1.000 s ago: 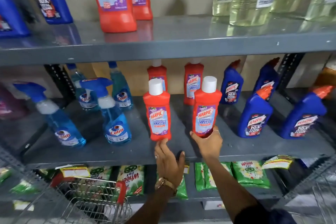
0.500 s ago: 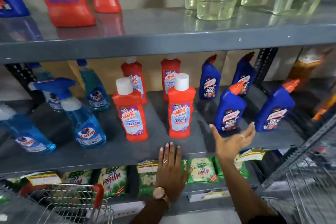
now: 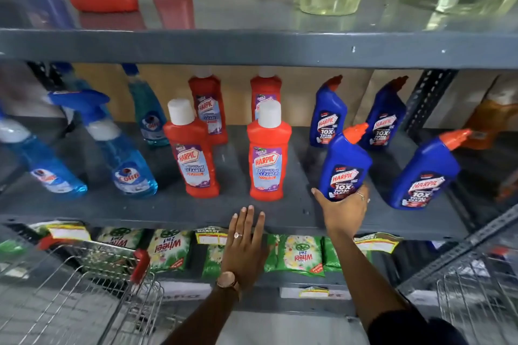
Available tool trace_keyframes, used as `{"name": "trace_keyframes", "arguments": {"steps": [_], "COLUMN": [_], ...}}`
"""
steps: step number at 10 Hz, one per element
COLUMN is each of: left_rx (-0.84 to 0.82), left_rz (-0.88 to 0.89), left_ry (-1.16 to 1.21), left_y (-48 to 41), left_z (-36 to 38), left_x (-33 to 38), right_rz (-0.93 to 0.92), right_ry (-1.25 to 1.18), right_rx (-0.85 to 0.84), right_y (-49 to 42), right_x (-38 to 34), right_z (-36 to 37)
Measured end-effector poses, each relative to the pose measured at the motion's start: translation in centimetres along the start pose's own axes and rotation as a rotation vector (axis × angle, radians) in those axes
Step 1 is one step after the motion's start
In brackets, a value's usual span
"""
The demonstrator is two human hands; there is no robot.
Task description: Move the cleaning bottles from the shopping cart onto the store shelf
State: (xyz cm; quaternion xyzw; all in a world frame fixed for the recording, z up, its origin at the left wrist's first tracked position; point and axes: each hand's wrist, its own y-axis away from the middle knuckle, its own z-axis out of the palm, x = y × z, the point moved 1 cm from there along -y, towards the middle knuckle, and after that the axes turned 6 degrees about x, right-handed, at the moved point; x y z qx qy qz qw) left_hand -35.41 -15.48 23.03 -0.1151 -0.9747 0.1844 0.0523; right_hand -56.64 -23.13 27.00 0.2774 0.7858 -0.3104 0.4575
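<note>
Grey metal store shelf point(image 3: 173, 213), middle tier, fills the centre of the frame; cleaning bottles stand on it in rows. Wire shopping cart point(image 3: 84, 283) sits at lower left, its contents not readable here.

Your right hand point(image 3: 343, 210) is wrapped round the base of a blue Harpic bottle point(image 3: 346, 165), right of centre: thumb on the left side, fingers curling round the right, closed on it. The bottle's long axis runs up and leans right, orange spout toward upper right. Its base appears to be on or just above the shelf; can't tell which.

Your left hand point(image 3: 246, 244) is flat and spread, holding nothing, fingertips at the shelf's front edge, lower centre. Two red Harpic bottles point(image 3: 267, 154) stand upright just above it.

Judgement: the blue bottle lies directly above the right palm; the left is nearer the cart for the next fetch.
</note>
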Motion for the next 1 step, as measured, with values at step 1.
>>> {"name": "trace_keyframes", "arguments": {"steps": [1], "left_rx": [-0.001], "left_rz": [0.015], "left_ry": [-0.003], "left_y": [-0.03], "left_z": [-0.51], "left_x": [-0.07], "right_rz": [-0.026], "right_ry": [0.015], "right_rx": [-0.025], "right_y": [0.48], "right_x": [-0.58], "right_z": [-0.97]}}
